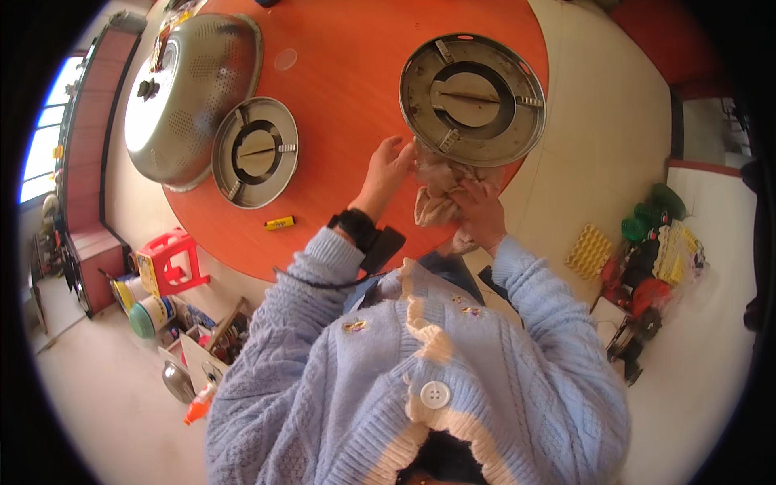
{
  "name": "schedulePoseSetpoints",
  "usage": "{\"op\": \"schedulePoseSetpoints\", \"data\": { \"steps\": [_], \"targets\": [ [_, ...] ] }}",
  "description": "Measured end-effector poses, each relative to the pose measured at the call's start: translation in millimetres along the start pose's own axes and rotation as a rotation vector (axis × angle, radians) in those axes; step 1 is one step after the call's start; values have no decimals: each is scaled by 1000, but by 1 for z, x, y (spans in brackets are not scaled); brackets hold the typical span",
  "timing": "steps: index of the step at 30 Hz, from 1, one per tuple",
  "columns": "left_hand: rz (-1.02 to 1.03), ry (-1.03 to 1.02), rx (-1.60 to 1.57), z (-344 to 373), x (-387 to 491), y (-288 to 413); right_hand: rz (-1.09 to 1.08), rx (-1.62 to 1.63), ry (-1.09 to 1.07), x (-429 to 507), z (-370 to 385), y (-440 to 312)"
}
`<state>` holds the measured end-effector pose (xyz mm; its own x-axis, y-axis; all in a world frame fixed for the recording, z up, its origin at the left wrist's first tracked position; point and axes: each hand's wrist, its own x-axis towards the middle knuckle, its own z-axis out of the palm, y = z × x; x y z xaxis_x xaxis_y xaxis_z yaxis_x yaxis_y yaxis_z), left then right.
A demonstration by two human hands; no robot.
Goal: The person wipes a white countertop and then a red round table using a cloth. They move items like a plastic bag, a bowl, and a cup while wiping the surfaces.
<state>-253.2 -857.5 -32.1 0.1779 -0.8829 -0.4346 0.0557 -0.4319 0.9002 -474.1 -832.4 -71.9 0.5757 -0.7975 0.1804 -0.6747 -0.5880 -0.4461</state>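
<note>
My right hand (482, 209) grips a crumpled beige cloth (438, 205) at the near right edge of the red-orange table (339, 79). My left hand (388, 173) has its fingers apart and holds nothing; its fingertips are close to the cloth, and whether they touch it I cannot tell. Just beyond both hands lies a large round metal burner-like plate (473, 100), with a ring, notched brackets and a central disc crossed by a ridge. To the left is a smaller, similar metal plate (256, 153), leaning against or beside a large perforated metal basin (200, 91).
A yellow marker-like stick (279, 223) and a clear round lid (285, 59) lie on the table. On the floor stand a red plastic stool (176, 260) and jars (142, 316) at left. At right are a yellow egg tray (588, 253) and green bottles (645, 221).
</note>
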Motion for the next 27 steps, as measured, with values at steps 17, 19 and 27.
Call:
{"op": "schedulePoseSetpoints", "data": {
  "steps": [17, 19, 27],
  "targets": [
    [-74, -147, -396, 8, 28, 2, 90, 56, -60, 6, 3, -10],
    [-85, -123, -373, -4, 22, -3, 86, 51, -69, 7, 2, -13],
    [-51, 39, -373, -95, -24, -27, -272, 135, -133, 16, 28, -58]
  ]
}}
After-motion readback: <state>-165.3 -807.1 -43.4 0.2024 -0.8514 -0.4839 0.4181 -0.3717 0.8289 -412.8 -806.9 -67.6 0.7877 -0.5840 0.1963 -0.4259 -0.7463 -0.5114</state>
